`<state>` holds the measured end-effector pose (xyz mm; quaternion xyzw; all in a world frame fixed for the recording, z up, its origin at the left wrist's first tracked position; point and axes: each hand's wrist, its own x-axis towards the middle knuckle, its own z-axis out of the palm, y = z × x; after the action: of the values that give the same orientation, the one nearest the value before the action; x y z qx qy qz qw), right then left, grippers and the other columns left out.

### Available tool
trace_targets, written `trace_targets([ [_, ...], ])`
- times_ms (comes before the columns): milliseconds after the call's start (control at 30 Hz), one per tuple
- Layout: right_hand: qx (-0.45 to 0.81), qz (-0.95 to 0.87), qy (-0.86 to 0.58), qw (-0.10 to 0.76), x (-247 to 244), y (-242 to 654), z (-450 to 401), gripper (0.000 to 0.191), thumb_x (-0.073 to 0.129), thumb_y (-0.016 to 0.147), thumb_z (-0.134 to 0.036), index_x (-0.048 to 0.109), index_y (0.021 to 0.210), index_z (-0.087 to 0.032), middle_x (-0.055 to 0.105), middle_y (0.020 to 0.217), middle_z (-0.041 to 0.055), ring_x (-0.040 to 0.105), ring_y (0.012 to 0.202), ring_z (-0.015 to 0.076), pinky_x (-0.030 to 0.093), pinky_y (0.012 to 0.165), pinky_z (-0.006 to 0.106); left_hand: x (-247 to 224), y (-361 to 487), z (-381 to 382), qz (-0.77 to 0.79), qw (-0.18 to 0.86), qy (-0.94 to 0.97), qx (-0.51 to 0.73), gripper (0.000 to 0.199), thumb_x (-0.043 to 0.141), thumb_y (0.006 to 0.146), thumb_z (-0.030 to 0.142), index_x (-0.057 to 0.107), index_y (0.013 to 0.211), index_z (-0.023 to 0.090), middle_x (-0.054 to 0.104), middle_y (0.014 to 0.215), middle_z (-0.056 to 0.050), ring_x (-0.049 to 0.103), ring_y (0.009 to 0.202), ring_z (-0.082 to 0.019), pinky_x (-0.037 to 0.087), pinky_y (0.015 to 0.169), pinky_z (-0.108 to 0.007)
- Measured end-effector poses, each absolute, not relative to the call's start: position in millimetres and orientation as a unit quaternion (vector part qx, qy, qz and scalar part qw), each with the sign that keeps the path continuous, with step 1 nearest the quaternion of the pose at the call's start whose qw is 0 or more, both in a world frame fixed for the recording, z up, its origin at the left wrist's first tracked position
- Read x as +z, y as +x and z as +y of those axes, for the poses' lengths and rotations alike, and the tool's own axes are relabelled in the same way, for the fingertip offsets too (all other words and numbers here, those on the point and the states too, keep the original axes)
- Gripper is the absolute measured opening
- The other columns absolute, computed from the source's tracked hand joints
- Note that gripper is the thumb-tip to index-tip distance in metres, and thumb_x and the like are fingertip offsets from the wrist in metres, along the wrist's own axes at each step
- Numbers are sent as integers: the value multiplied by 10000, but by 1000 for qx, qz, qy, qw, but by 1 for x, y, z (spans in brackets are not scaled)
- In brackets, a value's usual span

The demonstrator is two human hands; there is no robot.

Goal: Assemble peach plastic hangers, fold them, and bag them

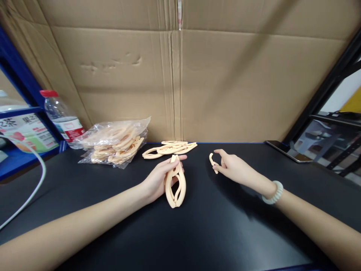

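Observation:
A cream plastic folding hanger (182,184), folded into a long oval, is in my left hand (156,184). My thumb lies across its upper part and the fingers are behind it, with the index finger stretched out to the right. To the right, my right hand (234,167) holds a small curved cream hanger hook (211,159) at the thumb, just above the black table. The index finger is bent over near the hook's top, and the other fingers are curled. A gap separates the hook from the folded hanger.
Behind my left hand lies a loose pile of folding hangers (169,148). A clear plastic bag (118,141) of similar pieces sits left of it, beside a red-capped bottle (63,118). Cardboard (239,82) walls the back. A phone-like slab (289,151) lies far right. A white cable (39,184) hangs left.

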<state>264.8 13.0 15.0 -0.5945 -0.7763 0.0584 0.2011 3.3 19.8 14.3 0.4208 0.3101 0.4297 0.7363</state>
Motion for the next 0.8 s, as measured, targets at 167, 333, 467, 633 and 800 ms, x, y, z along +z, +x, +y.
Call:
trace_targets([
  [167,-81,-881,-383,265,21,223,-23,424,530,910,-204,446,1324,-180,612,1192,137,576,1070,254,486,858,416,10,8,13,311,696,471,444,307,706,819,363,701,1011,125,617,676,0,552,614,-104,470,635,-210],
  [333,-208,-929,-231,200,15,197,-40,225,500,951,-209,598,1149,-168,613,1259,114,489,1215,282,423,955,454,7,9,9,308,666,525,432,386,711,799,434,676,1020,120,674,762,-33,597,673,-139,477,659,-247],
  [467,-256,-915,-210,232,9,197,-38,132,513,940,-155,640,971,-165,678,1111,95,546,1146,255,423,961,442,9,8,7,308,645,553,428,410,687,807,476,669,1023,127,672,799,-39,583,673,-138,469,646,-250],
  [633,-280,-910,-196,234,12,198,-40,177,489,918,-82,609,830,-179,671,1083,91,547,1148,242,384,1039,477,11,10,5,306,620,584,426,372,640,839,480,664,976,135,629,792,-26,561,684,-138,457,654,-258],
  [800,-265,-907,-245,218,15,206,-37,139,497,897,-102,600,846,-181,645,1052,105,527,1146,256,347,1076,506,5,11,7,296,598,618,416,335,586,876,483,607,948,156,582,725,4,536,653,-136,451,664,-273],
])
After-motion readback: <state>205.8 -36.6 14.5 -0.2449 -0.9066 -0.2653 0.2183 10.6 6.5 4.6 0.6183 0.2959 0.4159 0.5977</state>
